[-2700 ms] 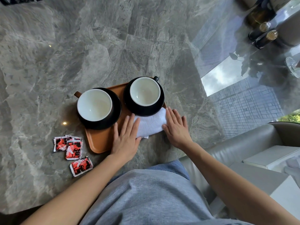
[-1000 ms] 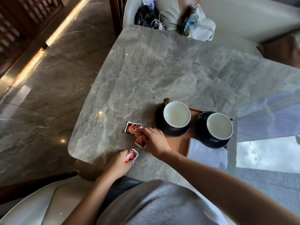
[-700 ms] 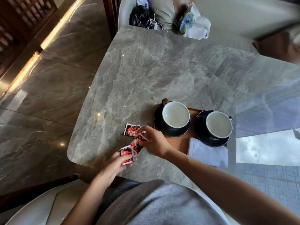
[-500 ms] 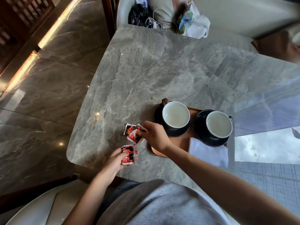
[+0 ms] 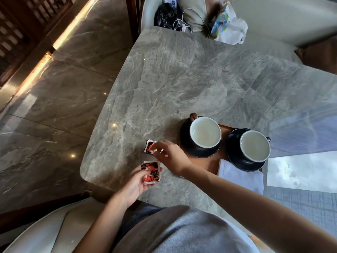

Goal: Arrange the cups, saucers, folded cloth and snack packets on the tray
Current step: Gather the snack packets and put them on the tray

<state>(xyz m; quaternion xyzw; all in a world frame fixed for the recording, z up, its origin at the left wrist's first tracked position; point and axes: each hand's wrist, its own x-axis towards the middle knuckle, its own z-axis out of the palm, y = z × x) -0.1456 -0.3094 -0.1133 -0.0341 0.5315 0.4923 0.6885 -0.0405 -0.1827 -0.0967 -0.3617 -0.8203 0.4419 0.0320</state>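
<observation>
Carrying two cup-and-saucer sets, the brown tray (image 5: 206,162) sits near the desk's (image 5: 182,79) edge closest to the person. On it, the left cup (image 5: 205,132), white inside and apparently empty, stands on a black saucer (image 5: 193,150); at its 3 o'clock the right cup (image 5: 255,146), likewise empty, stands on its own black saucer (image 5: 235,159). A white folded cloth (image 5: 240,178) lies at 6 o'clock of the right saucer, one edge tucked under the saucer's rim, partly on the tray and partly past its near edge.

At 9 o'clock of the tray, on the bare desk, a red snack packet (image 5: 149,146) lies flat, just beside the right hand's fingertips. At 12 o'clock, beyond the far edge of the desk, a seat holds a black bag (image 5: 165,14), white cables (image 5: 184,26) and a crumpled printed bag (image 5: 228,24).

Reaching across the body, the right hand (image 5: 170,156) hovers palm down, fingers loosely curled towards the lying packet; blur keeps me from telling whether it pinches anything. At its 7 o'clock, the left hand (image 5: 135,185) is turned palm up, and its thumb and fingers hold a second red packet (image 5: 151,172) just above the desk's near corner.
</observation>
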